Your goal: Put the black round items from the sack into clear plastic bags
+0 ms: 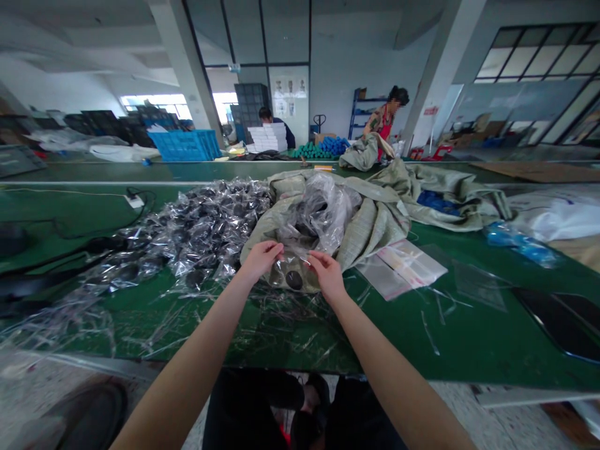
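Observation:
A small clear plastic bag (280, 275) with a round black piece (294, 280) inside hangs between my two hands. My left hand (263, 257) pinches its upper left corner, and my right hand (327, 270) pinches the upper right. Just behind the bag lies an open woven sack (375, 228) with a crumpled clear liner (328, 206); dark contents show in its mouth. To the left of my left hand spreads a heap of clear-wrapped black pieces (206, 219). A stack of flat clear bags (398, 269) lies right of my right hand.
Thin plastic strips (159, 325) litter the green table (389, 337) near its front edge. Two dark flat devices (557, 319) lie at the right. A second woven sack (462, 187) holds blue items. Across the table, one person (387, 122) stands and another (285, 131) is behind white boxes.

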The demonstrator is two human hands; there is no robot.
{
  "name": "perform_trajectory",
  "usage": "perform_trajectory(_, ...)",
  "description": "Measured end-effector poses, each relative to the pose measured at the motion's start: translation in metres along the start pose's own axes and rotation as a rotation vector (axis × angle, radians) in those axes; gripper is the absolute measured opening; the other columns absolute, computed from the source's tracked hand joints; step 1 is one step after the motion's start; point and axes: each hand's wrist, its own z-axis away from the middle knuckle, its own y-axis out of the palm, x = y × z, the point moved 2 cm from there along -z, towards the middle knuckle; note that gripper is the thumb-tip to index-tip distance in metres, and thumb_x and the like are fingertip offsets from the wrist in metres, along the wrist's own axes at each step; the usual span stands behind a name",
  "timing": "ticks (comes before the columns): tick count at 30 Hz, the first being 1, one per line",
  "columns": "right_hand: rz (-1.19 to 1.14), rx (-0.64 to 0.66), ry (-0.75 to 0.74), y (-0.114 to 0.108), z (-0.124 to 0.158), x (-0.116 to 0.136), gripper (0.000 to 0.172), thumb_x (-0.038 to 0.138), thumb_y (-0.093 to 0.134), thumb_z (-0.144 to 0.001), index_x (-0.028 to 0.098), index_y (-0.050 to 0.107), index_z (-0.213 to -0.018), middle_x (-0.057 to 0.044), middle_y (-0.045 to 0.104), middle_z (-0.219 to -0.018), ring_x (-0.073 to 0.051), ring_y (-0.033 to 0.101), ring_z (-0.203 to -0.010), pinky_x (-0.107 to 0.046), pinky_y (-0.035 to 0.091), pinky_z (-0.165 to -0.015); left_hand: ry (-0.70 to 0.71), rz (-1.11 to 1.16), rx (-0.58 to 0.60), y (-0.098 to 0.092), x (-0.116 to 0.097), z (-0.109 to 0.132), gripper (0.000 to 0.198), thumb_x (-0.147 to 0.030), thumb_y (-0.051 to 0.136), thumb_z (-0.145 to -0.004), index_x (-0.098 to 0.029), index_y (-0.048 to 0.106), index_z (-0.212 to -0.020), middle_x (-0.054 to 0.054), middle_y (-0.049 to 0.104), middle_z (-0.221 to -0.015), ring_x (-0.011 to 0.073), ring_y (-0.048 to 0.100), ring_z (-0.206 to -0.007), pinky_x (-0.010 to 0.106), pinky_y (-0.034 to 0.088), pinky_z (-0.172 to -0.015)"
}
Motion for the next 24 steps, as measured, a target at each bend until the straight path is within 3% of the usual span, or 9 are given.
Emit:
perform_trajectory(3,-0.025,-0.002,0.000,-0.001,0.002,-0.003,0.028,0.039,0.071,-0.069,0.017,0.069,-0.086,-0.002,0.071,-0.074,-0.018,0.067,-0.073,-0.035,0.053,-0.080,0.129,-0.231,-0.198,-0.004,-0.010,0.006,0.029,-0.042,0.052,-0.084,-0.016,0.066,-0.088,0.006,0.071,-0.083,0.0173,0.063,-0.075,0.027,0.047,-0.068)
perform_trajectory(5,-0.019,-0.011,-0.004,-0.001,0.004,-0.003,0.026,0.039,0.071,-0.069,0.017,0.069,-0.083,-0.003,0.071,-0.074,-0.018,0.066,-0.072,-0.035,0.054,-0.079,0.296,-0.398,-0.302,0.001,-0.023,0.016,0.029,-0.039,0.053,-0.086,-0.017,0.066,-0.100,0.008,0.070,-0.102,0.0195,0.064,-0.092,0.028,0.047,-0.078)
perform_trajectory(8,0.031,0.014,-0.030,-0.001,0.004,-0.002,0.024,0.039,0.068,-0.071,0.018,0.069,-0.082,-0.003,0.072,-0.077,-0.018,0.066,-0.074,-0.034,0.054,-0.079,0.522,-0.607,-0.149,0.018,-0.040,0.031,0.030,-0.037,0.046,-0.092,-0.021,0.066,-0.109,0.007,0.066,-0.117,0.0182,0.064,-0.095,0.027,0.047,-0.076)
perform_trajectory(11,0.057,0.056,-0.060,-0.002,0.003,-0.001,0.024,0.039,0.065,-0.074,0.018,0.068,-0.085,-0.003,0.073,-0.083,-0.017,0.067,-0.078,-0.033,0.054,-0.080,0.583,-0.740,-0.030,0.032,-0.046,0.037,0.033,-0.035,0.042,-0.095,-0.023,0.066,-0.112,0.007,0.066,-0.120,0.0165,0.065,-0.089,0.025,0.046,-0.070)
perform_trajectory(24,0.325,0.068,-0.220,-0.009,0.006,0.013,0.018,0.034,0.062,-0.080,0.019,0.072,-0.085,-0.005,0.073,-0.087,-0.020,0.068,-0.081,-0.034,0.053,-0.082,0.648,-0.859,-0.001,0.036,-0.045,0.020,0.032,-0.032,0.040,-0.095,-0.021,0.070,-0.094,0.007,0.070,-0.098,0.0159,0.064,-0.078,0.025,0.041,-0.063)
